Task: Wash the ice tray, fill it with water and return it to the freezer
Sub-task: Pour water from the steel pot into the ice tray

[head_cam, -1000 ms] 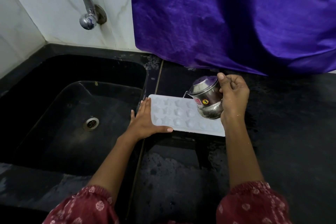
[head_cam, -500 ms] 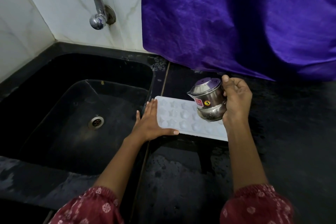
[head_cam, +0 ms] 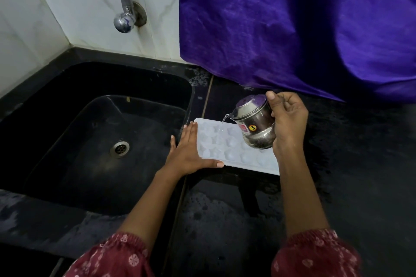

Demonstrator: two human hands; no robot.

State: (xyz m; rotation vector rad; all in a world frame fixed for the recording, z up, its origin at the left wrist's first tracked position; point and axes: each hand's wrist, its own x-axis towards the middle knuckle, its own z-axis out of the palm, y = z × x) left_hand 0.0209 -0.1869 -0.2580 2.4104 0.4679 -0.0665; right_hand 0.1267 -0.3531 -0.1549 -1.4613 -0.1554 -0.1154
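Keep your left hand point(head_cam: 188, 153) flat, fingers spread, steadying the tray point(head_cam: 234, 147) on the desk point(head_cam: 360, 164) right of the sink point(head_cam: 67, 119). Your right hand point(head_cam: 287, 122) grips the tilted jug point(head_cam: 254, 122); pour thinly, cell by cell.

Place: you stand in a home kitchen.
Evidence: black sink point(head_cam: 67, 119) at left, steel tap point(head_cam: 121, 2) on white tiled wall point(head_cam: 94, 18), wet dark counter point(head_cam: 360, 164) at right.
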